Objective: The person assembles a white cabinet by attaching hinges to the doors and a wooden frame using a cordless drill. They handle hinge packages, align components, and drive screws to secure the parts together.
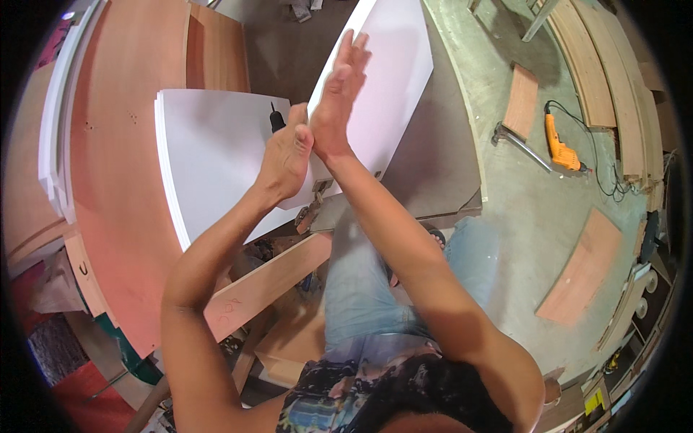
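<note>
My right hand (341, 101) lies along the edge of a tilted white panel (390, 79), its fingers stretched out and slightly blurred. Close beside its wrist, my left hand (287, 160) is curled at the panel's near edge. A black tool with a thin pointed tip (276, 120) sticks out beyond the left hand's knuckles; its lower end is hidden, and it appears gripped there. Two metal hinges, a nearer hinge (321, 187) and a farther hinge (377, 175), sit along the panel's lower edge. Left of my hands lies a stack of flat white boards (209, 151).
A large reddish wooden surface (115, 180) is under the white boards. On the floor to the right are a hammer (523, 148), an orange corded drill (561, 144) and a loose wooden piece (581, 270). A plank (271, 285) slants beside my legs. Long planks (606, 79) lie far right.
</note>
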Available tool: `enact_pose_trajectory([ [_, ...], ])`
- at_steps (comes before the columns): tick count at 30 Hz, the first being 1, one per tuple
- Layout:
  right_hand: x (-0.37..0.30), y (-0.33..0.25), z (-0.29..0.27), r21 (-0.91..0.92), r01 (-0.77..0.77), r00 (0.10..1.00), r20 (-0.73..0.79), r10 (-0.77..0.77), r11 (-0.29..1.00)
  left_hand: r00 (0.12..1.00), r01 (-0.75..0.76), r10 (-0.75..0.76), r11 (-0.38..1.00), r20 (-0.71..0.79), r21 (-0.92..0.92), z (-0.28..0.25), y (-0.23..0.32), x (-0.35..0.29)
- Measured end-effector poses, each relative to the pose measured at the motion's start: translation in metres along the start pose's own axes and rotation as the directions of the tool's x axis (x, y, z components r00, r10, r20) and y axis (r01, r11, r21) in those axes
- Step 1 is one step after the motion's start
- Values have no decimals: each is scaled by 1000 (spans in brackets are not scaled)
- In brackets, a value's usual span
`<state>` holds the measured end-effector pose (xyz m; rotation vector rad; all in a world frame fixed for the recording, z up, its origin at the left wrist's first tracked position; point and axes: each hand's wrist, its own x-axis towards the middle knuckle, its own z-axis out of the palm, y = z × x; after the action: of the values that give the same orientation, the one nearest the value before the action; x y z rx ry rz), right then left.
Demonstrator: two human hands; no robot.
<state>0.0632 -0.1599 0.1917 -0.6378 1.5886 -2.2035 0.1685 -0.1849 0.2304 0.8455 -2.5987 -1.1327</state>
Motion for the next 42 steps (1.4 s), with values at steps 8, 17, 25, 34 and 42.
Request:
enact_pose_trajectory([
  [8,86,-2,23,-633,234,965,57,-257,738,981,179,-189,967,41,179,-18,7,-1],
  [17,116,-25,9,-463,-391,920,-163,357,796,986,163,-164,954,-16,253,-16,16,-4],
  [25,121,-27,-3,-373,-452,887,-97,451,810,984,177,-167,958,-63,224,0,19,-3],
  [34,127,17,-58,-705,-305,917,-37,397,640,937,330,-340,936,79,124,-26,43,3],
  [42,164,-78,-1,-569,-702,631,-219,744,427,856,507,-515,852,35,132,-25,65,16],
])
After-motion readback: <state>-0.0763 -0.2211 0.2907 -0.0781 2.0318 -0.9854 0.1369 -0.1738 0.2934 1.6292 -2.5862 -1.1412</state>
